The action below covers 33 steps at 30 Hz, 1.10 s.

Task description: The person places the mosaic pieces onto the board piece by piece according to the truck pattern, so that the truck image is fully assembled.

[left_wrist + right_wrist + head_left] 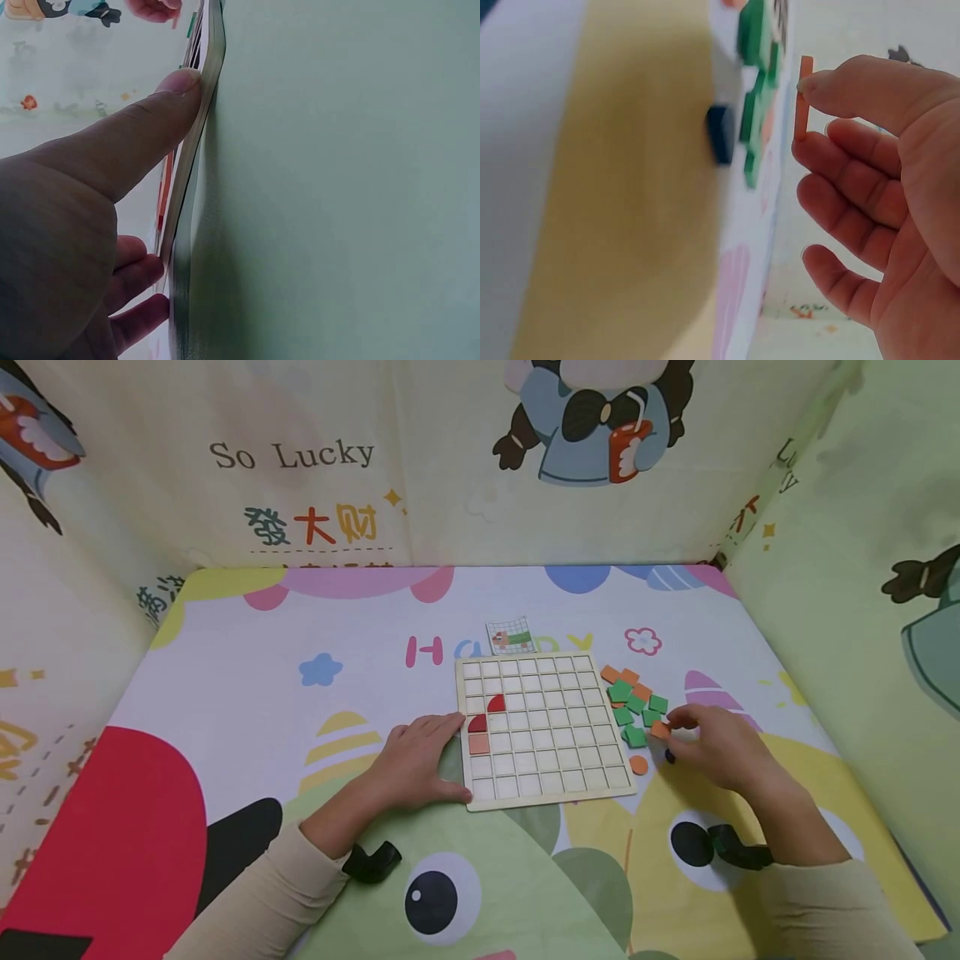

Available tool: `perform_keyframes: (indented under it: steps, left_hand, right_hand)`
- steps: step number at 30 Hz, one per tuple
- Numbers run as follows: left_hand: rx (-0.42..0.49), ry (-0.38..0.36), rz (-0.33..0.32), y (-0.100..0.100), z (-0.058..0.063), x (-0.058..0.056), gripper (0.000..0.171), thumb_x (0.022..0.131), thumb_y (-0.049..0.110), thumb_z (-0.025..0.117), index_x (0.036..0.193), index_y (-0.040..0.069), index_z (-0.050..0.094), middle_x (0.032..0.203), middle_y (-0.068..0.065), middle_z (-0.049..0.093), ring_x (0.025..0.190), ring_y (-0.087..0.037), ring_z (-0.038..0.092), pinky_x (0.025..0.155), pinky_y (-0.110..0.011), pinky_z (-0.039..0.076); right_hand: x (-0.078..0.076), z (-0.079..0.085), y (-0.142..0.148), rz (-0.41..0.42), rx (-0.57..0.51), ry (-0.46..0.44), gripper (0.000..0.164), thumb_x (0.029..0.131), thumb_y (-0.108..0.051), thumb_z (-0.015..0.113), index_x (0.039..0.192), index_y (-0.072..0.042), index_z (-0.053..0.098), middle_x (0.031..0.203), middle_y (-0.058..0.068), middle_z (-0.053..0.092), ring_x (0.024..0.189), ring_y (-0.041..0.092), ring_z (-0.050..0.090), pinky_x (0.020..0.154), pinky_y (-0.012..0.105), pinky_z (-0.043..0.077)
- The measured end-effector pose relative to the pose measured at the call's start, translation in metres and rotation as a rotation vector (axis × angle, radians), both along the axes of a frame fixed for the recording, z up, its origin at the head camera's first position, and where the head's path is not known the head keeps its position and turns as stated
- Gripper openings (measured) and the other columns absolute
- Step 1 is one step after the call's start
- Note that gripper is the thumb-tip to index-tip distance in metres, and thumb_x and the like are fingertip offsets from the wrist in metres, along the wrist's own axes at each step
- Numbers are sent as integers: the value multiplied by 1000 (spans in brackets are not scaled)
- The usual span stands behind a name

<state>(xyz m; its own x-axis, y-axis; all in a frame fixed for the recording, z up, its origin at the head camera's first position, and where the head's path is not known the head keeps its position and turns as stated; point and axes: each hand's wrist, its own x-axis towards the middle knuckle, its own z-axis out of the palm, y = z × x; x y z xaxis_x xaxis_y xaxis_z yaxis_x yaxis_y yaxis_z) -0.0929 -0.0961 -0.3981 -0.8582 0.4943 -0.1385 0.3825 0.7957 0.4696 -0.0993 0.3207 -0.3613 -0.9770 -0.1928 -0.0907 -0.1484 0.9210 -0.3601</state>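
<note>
A pale wooden grid board [551, 735] lies in the middle of the table. Its left columns hold two red quarter-round tiles [496, 702] and a salmon square tile [478, 743]. My left hand [411, 764] rests against the board's left edge, fingers loosely extended; in the left wrist view the thumb [180, 84] touches the rim. To the right of the board, my right hand [723, 747] pinches an orange square tile [803, 101] between thumb and index finger, its other fingers half bent. Beside that hand lies a pile of green tiles [635, 737] and orange tiles [630, 677].
Behind the board lies a small pattern card [510, 636] with a gridded picture. An orange round tile [638, 765] and a small dark piece [670, 757] sit near the board's lower right corner. A printed cloth [360, 618] covers the table; printed curtains [450, 460] enclose it.
</note>
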Motion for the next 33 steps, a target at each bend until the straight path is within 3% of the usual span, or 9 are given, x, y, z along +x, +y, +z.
perform_keyframes:
  steps: [15, 23, 33]
  left_hand:
    - [2, 5, -6, 0, -1, -1, 105, 74, 56, 83, 156, 9, 34, 154, -7, 42, 140, -28, 36, 103, -55, 32]
    - [-4, 10, -7, 0, -1, -1, 106, 74, 56, 83, 156, 9, 34, 154, -7, 42, 140, -28, 36, 103, -55, 32]
    - [0, 3, -2, 0, 0, 0, 106, 74, 55, 83, 156, 10, 34, 153, -7, 43, 140, -28, 36, 103, -55, 32]
  right_hand:
    - [-2, 9, -59, 187, -20, 54, 23, 90, -21, 76, 105, -4, 74, 100, 6, 72, 99, 33, 62, 85, 51, 50]
    - [-5, 10, -97, 342, -33, 165, 17, 89, -20, 77, 99, -6, 74, 95, 2, 72, 93, 26, 63, 81, 43, 52]
    - [-17, 7, -133, 367, 28, 84, 20, 90, -28, 76, 99, -10, 74, 93, 0, 69, 93, 22, 61, 79, 38, 51]
